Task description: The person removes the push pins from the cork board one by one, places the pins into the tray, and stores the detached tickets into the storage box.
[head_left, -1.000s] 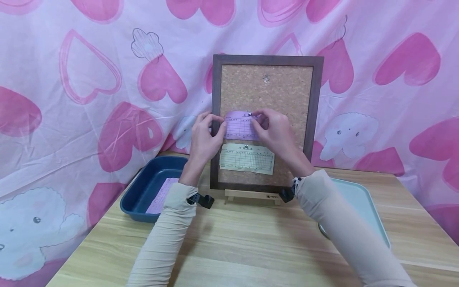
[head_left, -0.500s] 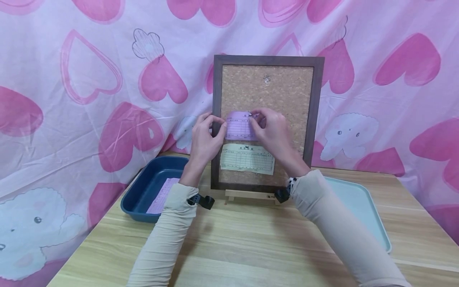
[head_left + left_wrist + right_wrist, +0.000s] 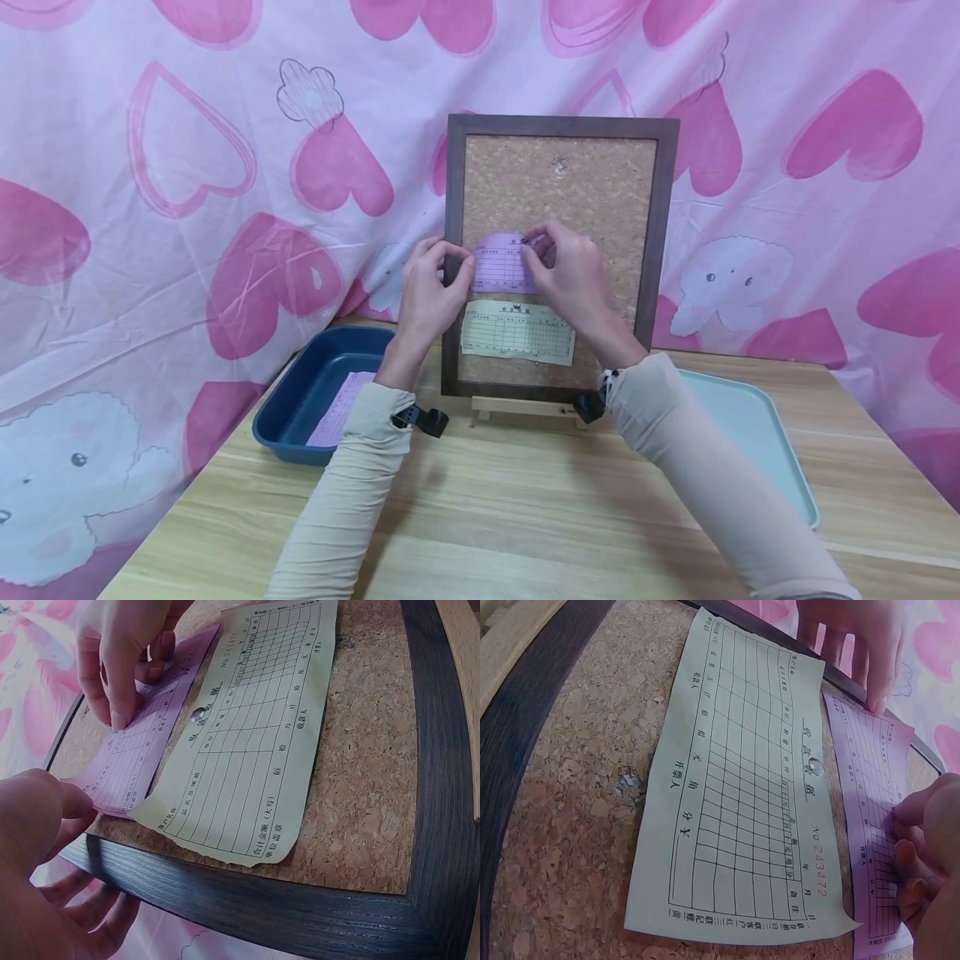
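A purple receipt slip (image 3: 498, 265) lies against the framed corkboard (image 3: 562, 200), above a pale green receipt slip (image 3: 517, 333) fixed by a silver thumbtack (image 3: 199, 715). At the purple slip's left edge, my left hand (image 3: 431, 287) pinches the paper between thumb and forefinger. Its other fingers reach around the frame's outer side in the left wrist view. My right hand (image 3: 573, 271) covers the right part of the purple slip and pinches a small thumbtack (image 3: 524, 241) at its top. The fingertips mostly hide that tack.
A dark blue bin (image 3: 281, 417) holding another purple slip (image 3: 341, 412) stands left on the wooden table (image 3: 480, 517). A pale green tray (image 3: 757, 433) lies to the right, partly under the right sleeve. A small wooden easel (image 3: 517, 408) supports the corkboard. Patterned pink cloth (image 3: 225, 108) hangs behind.
My right hand has shifted slightly left, its fingertips closing over the tack that showed beside them earlier. My left hand keeps its place on the slip's edge.
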`<state>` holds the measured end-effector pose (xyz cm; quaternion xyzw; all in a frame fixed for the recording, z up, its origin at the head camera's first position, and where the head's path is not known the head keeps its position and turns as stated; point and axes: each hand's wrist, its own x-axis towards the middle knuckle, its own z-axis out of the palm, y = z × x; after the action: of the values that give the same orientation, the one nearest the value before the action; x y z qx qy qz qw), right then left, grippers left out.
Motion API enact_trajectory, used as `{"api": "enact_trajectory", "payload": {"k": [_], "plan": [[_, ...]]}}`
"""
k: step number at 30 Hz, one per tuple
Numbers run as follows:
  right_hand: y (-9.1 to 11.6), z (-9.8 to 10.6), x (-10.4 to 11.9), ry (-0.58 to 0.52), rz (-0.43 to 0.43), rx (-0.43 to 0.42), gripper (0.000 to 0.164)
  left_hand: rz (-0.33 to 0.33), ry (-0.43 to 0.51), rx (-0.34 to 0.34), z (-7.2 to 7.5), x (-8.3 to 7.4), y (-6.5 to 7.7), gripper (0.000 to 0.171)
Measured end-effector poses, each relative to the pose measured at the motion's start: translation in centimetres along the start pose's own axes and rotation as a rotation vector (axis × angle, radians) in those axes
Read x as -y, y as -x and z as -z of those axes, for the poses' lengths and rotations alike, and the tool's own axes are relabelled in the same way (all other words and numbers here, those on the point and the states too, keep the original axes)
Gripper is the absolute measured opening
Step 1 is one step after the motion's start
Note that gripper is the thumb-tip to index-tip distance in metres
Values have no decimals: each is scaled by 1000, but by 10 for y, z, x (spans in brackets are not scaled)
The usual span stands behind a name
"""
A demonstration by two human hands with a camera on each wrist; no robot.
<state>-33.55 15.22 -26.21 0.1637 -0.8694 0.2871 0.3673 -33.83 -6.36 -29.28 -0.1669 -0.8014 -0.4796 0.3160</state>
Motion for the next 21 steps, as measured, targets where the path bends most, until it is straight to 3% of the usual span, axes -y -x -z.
{"api": "enact_trajectory", "payload": {"k": [15,21], "plan": [[0,-3,0,15,30,-32,19,3,0,-3,-1,2,-1,17],[3,-7,-3,30,79,-118,18,-6,-12,-5,-2,3,-2,17]]}}
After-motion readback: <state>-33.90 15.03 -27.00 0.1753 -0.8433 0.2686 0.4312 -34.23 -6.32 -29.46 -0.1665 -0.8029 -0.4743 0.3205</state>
